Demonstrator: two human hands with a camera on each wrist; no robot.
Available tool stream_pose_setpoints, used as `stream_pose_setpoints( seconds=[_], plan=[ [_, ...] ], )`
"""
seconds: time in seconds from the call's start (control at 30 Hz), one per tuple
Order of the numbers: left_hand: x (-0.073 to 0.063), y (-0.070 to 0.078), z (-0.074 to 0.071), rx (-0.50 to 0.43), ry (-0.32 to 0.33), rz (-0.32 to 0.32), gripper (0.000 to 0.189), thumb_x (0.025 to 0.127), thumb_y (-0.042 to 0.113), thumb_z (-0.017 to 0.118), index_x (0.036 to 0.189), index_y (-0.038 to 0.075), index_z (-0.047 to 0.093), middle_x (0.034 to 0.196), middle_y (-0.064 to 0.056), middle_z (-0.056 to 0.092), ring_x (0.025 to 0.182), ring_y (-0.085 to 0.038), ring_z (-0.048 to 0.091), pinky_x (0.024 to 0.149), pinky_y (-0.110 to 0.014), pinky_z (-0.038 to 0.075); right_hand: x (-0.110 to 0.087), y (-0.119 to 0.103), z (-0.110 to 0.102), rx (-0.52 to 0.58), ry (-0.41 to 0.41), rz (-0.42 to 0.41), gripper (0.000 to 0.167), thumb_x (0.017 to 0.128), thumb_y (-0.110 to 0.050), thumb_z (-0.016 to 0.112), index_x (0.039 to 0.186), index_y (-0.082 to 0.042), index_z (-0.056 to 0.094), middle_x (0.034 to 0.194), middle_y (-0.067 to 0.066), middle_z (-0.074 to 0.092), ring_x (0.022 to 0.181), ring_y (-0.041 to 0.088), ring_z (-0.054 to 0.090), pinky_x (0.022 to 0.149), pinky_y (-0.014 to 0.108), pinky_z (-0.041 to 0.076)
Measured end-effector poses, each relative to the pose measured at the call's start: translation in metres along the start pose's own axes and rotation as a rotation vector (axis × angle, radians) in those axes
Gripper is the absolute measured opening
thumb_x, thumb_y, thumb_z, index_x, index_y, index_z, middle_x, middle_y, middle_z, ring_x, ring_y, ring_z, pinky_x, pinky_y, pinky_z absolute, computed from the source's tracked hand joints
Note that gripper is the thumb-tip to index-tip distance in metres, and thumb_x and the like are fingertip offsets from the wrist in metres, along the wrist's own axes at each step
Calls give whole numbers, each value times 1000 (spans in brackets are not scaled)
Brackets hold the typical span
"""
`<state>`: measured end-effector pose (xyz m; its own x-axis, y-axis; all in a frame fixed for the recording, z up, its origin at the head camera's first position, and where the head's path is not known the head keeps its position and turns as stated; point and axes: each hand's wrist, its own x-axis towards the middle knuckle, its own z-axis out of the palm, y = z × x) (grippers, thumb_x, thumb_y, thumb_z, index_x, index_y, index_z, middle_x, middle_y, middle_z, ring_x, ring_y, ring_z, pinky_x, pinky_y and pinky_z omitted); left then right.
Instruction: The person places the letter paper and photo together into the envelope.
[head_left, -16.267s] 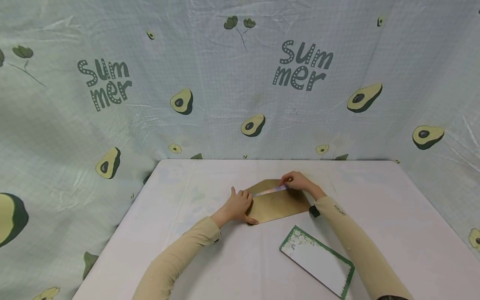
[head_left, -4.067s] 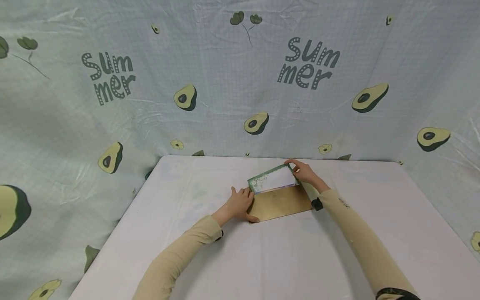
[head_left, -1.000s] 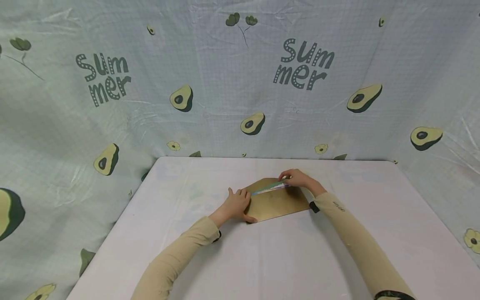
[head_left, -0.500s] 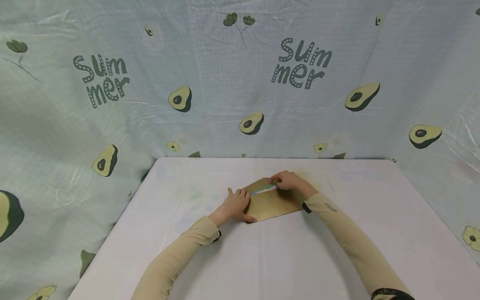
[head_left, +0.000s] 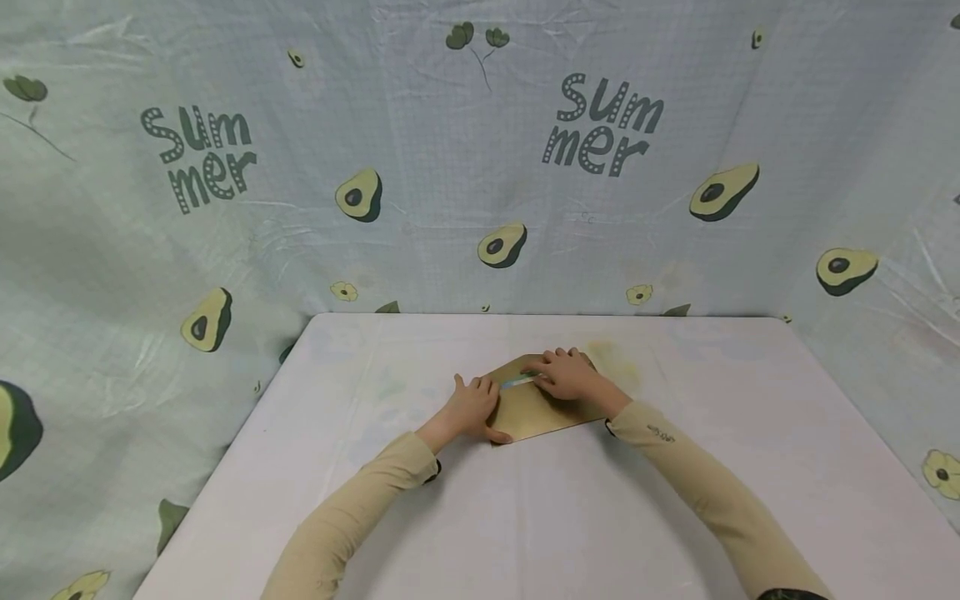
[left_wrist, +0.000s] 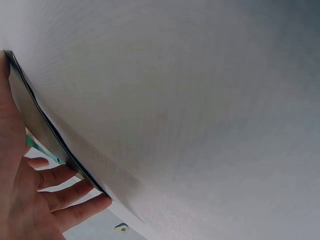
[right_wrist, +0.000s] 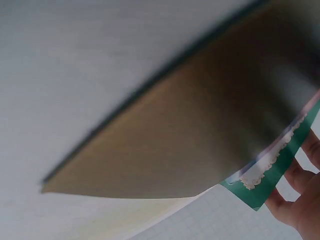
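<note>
A gold envelope (head_left: 543, 412) lies at a slant near the back of the table, its pointed flap away from the person. From its mouth shows a thin strip of a green-bordered card (head_left: 517, 382); the rest is hidden inside. In the right wrist view the card (right_wrist: 282, 167) shows its green edge and scalloped white pattern, with a pink and blue strip beside it. My left hand (head_left: 470, 408) steadies the envelope's left end with spread fingers and thumb. Extended fingers of my right hand (head_left: 566, 375) press at the card's exposed edge, the palm over the envelope's right part.
The white-covered table (head_left: 517, 517) reaches back to a hanging cloth (head_left: 435, 267) printed with avocados and "summer". More cloth closes off the left and right sides. A faint yellowish patch (head_left: 618, 362) marks the tabletop behind the right hand.
The green-bordered card went from the table at right to above the envelope's mouth, then mostly inside. In the last second my right hand slid left along its edge and spread its fingers.
</note>
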<state>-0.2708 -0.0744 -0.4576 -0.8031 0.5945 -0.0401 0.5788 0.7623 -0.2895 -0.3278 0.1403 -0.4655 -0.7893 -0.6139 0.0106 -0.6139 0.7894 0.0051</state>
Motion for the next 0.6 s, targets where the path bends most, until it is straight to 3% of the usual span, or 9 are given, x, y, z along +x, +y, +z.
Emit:
stream_pose_setpoints(
  seconds=[0.23,0.6],
  plan=[
    [0,0,0,-4,-11,0,95,67,77,46,124,2,42,120,-14,49,109,-29,51,88,-57,39,-8,-3,5,-71,58,-20,36,95,-36,38,127,-21,44,113,8,52,99,30,49,83,51,36],
    [0,0,-3,14,4,-7,94,65,78,47,122,3,44,118,-13,51,107,-28,52,88,-58,38,-18,-2,-1,-5,47,-20,34,94,-33,41,126,-21,45,116,12,51,108,34,47,88,54,35]
  ],
)
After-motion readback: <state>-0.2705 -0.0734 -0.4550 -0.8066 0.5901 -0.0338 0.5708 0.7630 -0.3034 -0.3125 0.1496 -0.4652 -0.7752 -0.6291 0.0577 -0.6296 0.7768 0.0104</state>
